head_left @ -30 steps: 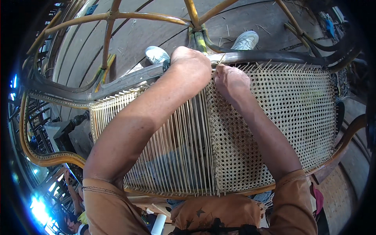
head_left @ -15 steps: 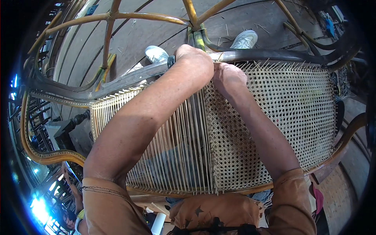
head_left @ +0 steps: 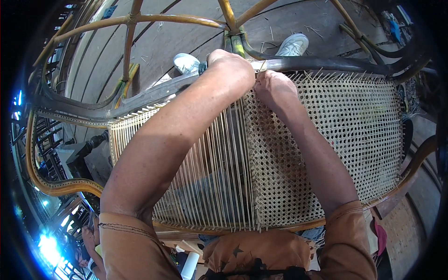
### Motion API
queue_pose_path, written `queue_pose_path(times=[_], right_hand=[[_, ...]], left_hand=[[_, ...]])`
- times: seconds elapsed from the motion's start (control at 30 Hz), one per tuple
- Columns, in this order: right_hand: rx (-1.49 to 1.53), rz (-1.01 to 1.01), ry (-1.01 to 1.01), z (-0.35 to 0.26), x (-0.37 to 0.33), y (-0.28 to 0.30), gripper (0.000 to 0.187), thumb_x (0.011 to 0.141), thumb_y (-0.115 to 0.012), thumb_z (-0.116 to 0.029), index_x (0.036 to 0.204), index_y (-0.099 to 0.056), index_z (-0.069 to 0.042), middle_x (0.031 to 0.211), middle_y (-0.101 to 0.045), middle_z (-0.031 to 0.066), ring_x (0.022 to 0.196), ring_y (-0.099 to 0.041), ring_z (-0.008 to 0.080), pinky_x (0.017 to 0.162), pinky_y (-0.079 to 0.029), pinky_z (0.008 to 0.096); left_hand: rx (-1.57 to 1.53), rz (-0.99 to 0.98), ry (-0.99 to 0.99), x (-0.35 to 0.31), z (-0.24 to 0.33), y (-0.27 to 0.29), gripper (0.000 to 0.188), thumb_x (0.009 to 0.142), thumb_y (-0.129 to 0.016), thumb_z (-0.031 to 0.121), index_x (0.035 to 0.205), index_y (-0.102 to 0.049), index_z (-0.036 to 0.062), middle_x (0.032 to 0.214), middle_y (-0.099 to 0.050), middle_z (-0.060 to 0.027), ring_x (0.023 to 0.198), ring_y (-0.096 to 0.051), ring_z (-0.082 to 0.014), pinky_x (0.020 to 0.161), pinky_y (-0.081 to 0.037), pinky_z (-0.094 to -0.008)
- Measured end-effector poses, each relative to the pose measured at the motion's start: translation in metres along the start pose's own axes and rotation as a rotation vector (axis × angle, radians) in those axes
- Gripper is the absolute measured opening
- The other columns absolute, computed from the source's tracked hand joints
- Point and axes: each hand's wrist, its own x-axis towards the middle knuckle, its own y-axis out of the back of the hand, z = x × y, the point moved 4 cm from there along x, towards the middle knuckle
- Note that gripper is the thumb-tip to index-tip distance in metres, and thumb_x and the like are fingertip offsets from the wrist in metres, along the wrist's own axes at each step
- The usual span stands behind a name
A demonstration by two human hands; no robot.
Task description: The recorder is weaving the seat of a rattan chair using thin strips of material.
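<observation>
A rattan seat frame holds a half-woven cane panel. On the right is finished open-hole cane mesh (head_left: 345, 121); on the left, bare parallel cane strands (head_left: 214, 186) run near to far. My left hand (head_left: 227, 60) is closed at the far rail (head_left: 317, 64), its fingertips hidden by the back of the hand. A dark, short object (head_left: 203, 68) pokes out on its left; I cannot tell what it is. Close beside it, my right hand (head_left: 276, 86) has its fingers pinched together at the mesh's far edge; what they hold is too small to make out.
Curved rattan poles (head_left: 182, 19) rise beyond the rail. A white shoe (head_left: 293, 45) and another (head_left: 185, 63) rest on the plank floor (head_left: 186, 42). Cane ends stick up along the far edge. Another person's arm (head_left: 91, 242) shows at the lower left.
Both hands stay at the far rail, with the right hand shifted slightly. A pale patch on the rail between them shows more now. The other person's arm at lower left has moved.
</observation>
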Motion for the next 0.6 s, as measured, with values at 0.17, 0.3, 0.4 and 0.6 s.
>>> queue_pose_path(times=[0.17,0.3,0.4,0.6], right_hand=[[-0.161,-0.013,-0.011,-0.005,0.0,-0.003,0.033,0.088,-0.042,-0.027,0.099,-0.065,-0.005,0.097,-0.065,0.0191,0.091,-0.063,0.0339,0.082,-0.051,0.0419],[-0.055,0.01,-0.022,-0.006,-0.004,-0.003,0.035,0.09,-0.043,-0.03,0.098,-0.065,-0.004,0.095,-0.066,0.0189,0.09,-0.064,0.034,0.081,-0.051,0.0407],[-0.055,0.011,-0.013,-0.008,-0.005,-0.001,0.036,0.09,-0.043,-0.032,0.097,-0.065,-0.004,0.094,-0.066,0.0194,0.09,-0.064,0.0341,0.081,-0.051,0.0404],[-0.032,-0.104,0.064,-0.006,0.005,0.011,0.03,0.084,-0.045,-0.02,0.096,-0.065,-0.001,0.096,-0.065,0.0208,0.092,-0.064,0.033,0.081,-0.051,0.0396]], left_hand=[[-0.012,0.026,0.007,-0.001,-0.001,0.0,0.022,0.082,-0.057,0.012,0.099,-0.071,0.0076,0.098,-0.069,-0.0112,0.094,-0.067,-0.023,0.078,-0.052,-0.0342],[0.031,-0.016,0.045,-0.003,-0.003,-0.002,0.022,0.082,-0.056,0.011,0.099,-0.07,0.0072,0.097,-0.069,-0.0117,0.094,-0.066,-0.0235,0.078,-0.052,-0.0345],[-0.003,-0.021,0.067,-0.007,-0.009,-0.003,0.022,0.083,-0.055,0.011,0.099,-0.07,0.007,0.097,-0.069,-0.0117,0.095,-0.066,-0.0234,0.078,-0.052,-0.0346],[-0.022,-0.018,0.092,-0.008,-0.01,-0.006,0.022,0.084,-0.054,0.011,0.097,-0.071,0.0064,0.095,-0.069,-0.0123,0.091,-0.068,-0.0231,0.076,-0.053,-0.035]])
